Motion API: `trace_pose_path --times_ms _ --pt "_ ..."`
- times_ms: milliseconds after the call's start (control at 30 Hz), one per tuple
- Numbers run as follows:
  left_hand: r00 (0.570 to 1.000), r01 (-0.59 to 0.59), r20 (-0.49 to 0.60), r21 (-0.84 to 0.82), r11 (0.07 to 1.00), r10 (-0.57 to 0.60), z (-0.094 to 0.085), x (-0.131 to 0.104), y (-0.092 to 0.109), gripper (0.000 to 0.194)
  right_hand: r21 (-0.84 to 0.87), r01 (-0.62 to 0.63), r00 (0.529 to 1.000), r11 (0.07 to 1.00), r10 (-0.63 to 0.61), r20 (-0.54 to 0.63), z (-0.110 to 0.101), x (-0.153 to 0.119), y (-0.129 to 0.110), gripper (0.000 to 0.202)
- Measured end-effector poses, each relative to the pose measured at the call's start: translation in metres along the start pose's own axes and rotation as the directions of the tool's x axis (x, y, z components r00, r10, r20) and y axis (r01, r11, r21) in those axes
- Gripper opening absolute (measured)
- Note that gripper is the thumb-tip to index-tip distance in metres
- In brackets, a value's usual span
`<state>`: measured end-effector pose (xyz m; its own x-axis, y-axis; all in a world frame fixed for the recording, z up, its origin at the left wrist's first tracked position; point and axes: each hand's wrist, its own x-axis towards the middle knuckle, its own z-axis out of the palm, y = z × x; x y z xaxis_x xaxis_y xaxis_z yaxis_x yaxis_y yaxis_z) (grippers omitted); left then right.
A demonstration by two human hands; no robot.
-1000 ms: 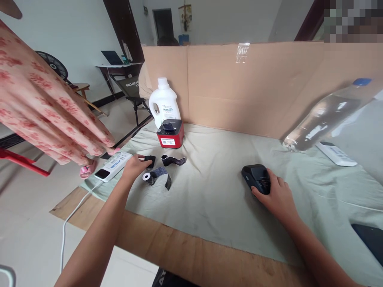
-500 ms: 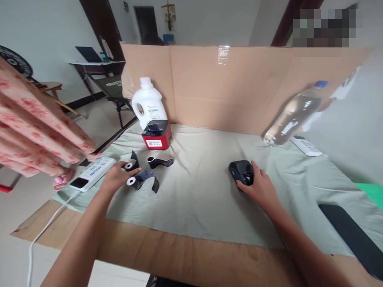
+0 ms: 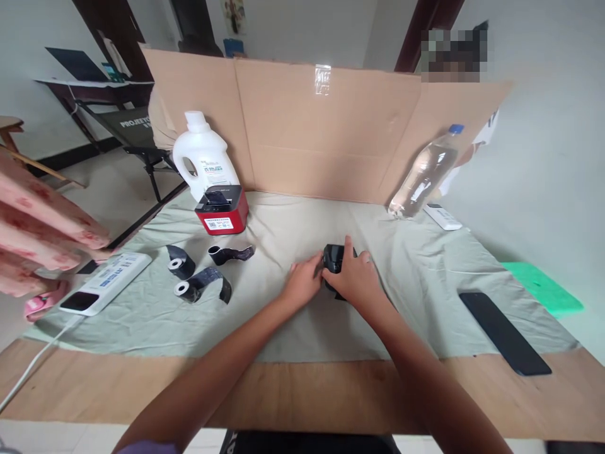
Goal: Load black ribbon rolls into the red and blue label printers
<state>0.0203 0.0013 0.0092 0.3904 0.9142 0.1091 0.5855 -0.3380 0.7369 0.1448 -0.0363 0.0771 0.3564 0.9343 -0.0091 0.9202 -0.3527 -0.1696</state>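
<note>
A small black portable printer (image 3: 334, 255) stands on the cloth in front of me, partly hidden by my hands. My right hand (image 3: 354, 275) grips it from the right, index finger stretched up along its side and thumb across the front. On its left side, the closed fingers of my left hand (image 3: 306, 280) hold it. Off to the left lie three small paper rolls with dark strips partly unwound: a back-left roll (image 3: 181, 265), a front roll (image 3: 188, 291) and another roll (image 3: 217, 254) just right of them.
A red printer (image 3: 222, 222) stands before a white jug (image 3: 208, 154). A cardboard screen (image 3: 312, 145) backs the table; a clear bottle (image 3: 425, 176) leans at right. Near the edges lie a white power strip (image 3: 108, 284), a black phone (image 3: 503, 331) and a white device (image 3: 443, 217).
My left hand has left the paper rolls and moved right to the black printer. My right hand has brought the printer left, towards the middle. The camera view has shifted right.
</note>
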Motion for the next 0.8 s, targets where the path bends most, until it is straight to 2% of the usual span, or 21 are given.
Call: trace_pose_path --times_ms 100,233,333,433,500,600,700,800 --pt "0.997 -0.076 0.020 0.164 0.984 0.074 0.004 0.001 -0.012 0.059 -0.017 -0.003 1.000 1.000 0.004 0.017 0.005 -0.006 -0.013 0.101" --pt "0.997 -0.075 0.022 0.271 0.960 0.072 -0.002 -0.006 -0.019 0.062 -0.014 -0.002 0.999 1.000 0.002 0.034 0.014 -0.011 -0.020 0.097" --pt "0.996 -0.083 -0.004 0.303 0.949 0.088 -0.003 -0.008 -0.022 0.056 0.065 0.034 0.995 0.997 -0.039 0.086 0.013 -0.006 -0.007 0.102" --pt "0.991 -0.104 -0.055 0.279 0.955 0.124 -0.005 -0.009 -0.024 0.044 0.248 0.092 0.983 0.964 -0.128 0.131 0.013 0.013 0.020 0.098" --pt "0.988 -0.112 -0.077 0.259 0.959 0.136 -0.005 -0.009 -0.025 0.040 0.379 0.141 0.981 0.914 -0.180 0.069 0.019 0.029 0.038 0.084" --pt "0.987 -0.121 -0.075 0.257 0.959 0.144 -0.006 -0.008 -0.026 0.038 0.562 0.207 0.976 0.801 -0.212 -0.058 0.041 0.047 0.055 0.065" --pt "0.983 -0.154 -0.057 0.270 0.951 0.175 -0.006 -0.007 -0.027 0.040 0.663 0.208 0.978 0.719 -0.153 -0.141 0.061 0.050 0.059 0.060" --pt "0.976 -0.199 -0.025 0.293 0.935 0.216 -0.007 -0.005 -0.029 0.042 0.671 0.199 0.979 0.714 -0.115 -0.168 0.068 0.047 0.058 0.061"
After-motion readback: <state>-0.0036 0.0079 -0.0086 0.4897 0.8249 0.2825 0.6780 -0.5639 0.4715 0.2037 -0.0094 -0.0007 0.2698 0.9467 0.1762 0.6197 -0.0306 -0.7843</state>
